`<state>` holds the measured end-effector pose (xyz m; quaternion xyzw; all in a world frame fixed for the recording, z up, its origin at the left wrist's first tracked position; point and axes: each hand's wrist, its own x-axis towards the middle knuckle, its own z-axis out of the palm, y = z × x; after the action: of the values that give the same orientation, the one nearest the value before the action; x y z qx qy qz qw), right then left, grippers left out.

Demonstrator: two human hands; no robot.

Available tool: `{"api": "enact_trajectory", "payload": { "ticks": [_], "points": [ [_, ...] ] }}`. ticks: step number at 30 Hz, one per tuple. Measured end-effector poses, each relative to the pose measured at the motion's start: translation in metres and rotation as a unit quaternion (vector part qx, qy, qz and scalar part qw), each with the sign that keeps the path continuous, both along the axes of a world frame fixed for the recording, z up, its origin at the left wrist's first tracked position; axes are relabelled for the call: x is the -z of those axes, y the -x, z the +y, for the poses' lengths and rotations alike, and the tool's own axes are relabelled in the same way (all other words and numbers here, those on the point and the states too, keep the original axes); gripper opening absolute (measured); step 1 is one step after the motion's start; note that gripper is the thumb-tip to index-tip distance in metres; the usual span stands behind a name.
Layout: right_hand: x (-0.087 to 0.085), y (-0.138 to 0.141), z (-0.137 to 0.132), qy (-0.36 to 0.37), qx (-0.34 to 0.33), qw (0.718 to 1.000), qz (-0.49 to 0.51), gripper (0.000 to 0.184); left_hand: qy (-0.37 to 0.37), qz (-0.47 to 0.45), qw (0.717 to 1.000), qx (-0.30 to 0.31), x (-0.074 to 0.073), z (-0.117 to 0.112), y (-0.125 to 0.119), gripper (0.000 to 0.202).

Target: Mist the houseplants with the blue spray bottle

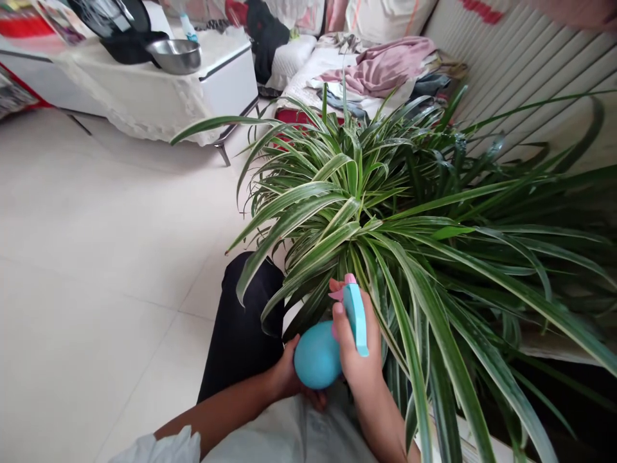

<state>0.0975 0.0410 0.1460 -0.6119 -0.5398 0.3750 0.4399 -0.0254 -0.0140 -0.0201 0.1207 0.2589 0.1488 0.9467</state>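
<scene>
- While both hands sit low in the middle of the view, the bottle is right between them, round and blue, just beyond the person's lap.
- Right hand is wrapped round the bottle's neck, its fingers closed on the teal spray head.
- The pink nozzle pokes out on top, aimed into the plant.
- Left hand cups the round body from the side and below, thumb curled against it. The fingers underneath are mostly hidden, so the clasp looks snug, though I can't see all of it.
- Long green-and-white striped leaves fan out just past the nozzle, and a few hang right beside the right hand.
- A knee in black sits left of the bottle, partly under drooping leaves.
- Pale tiled floor stretches off to the left.
- Far back, a steel bowl rests on a white cabinet, and clothes are heaped behind the plant.
</scene>
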Motion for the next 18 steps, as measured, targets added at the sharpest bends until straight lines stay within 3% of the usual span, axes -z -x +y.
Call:
{"api": "enact_trajectory", "payload": {
  "ticks": [4, 9, 12, 15, 18],
  "points": [
    [0.021, -0.008, 0.003, -0.024, 0.059, 0.997, -0.032, 0.040, 0.031, 0.042, 0.996, 0.072, -0.013, 0.004, -0.004, 0.113],
    [0.035, -0.010, 0.011, 0.000, 0.098, 0.995, -0.025, 0.024, 0.069, 0.059, 0.996, 0.007, -0.026, 0.016, -0.010, 0.104],
    [0.033, -0.004, 0.014, -0.006, 0.110, 0.994, -0.016, 0.026, 0.085, 0.068, 0.994, -0.028, -0.026, 0.020, -0.010, 0.105],
    [0.028, 0.002, 0.013, -0.038, 0.091, 0.994, -0.036, 0.030, 0.098, 0.057, 0.992, -0.047, -0.026, 0.020, -0.008, 0.103],
    [0.023, 0.004, 0.011, -0.037, 0.018, 0.999, -0.033, 0.038, 0.105, 0.046, 0.991, -0.073, -0.029, 0.020, -0.004, 0.090]
  ]
}}
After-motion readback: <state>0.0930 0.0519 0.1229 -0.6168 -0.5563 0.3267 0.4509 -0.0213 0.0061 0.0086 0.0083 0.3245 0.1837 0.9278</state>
